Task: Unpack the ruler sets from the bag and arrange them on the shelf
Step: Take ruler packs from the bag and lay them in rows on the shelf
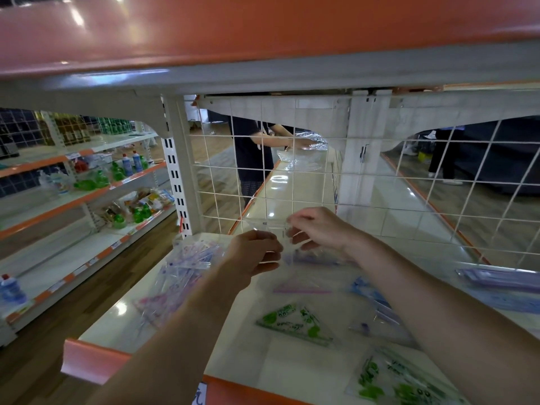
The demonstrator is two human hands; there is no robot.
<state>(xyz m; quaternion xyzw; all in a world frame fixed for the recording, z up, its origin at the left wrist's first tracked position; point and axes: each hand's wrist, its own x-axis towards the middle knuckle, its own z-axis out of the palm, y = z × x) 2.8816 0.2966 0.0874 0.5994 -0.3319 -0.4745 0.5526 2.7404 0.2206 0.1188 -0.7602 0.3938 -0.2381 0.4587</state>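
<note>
Both hands at centre frame, pinching a clear bag (273, 229) between them: left hand (254, 252) closed on its lower edge, right hand (318, 229) with fingertips nipped on the top right. Bag held just above the shelf (233, 331), in front of the wire grid (292, 176). I can't tell whether anything remains inside it; the plastic is too clear and blurred.

Progress, as I judge it: well under way. Ruler sets already lie out on the shelf: a green set (295, 323) at lower centre, a second green set (403, 381) at lower right, a pink set (302, 289) mid-frame, blue sets (372, 296) right of it, a purple pack (502, 279) at the right edge. A loose heap (181, 273) of packets at left centre looks unsorted. Spacing is uneven, so arranging is left.

Shelf is glossy cream with an orange lip. Orange shelf overhead. Upper left: shelves with bottles (128, 165). Beyond the grid, another person (251, 153) handling plastic.
</note>
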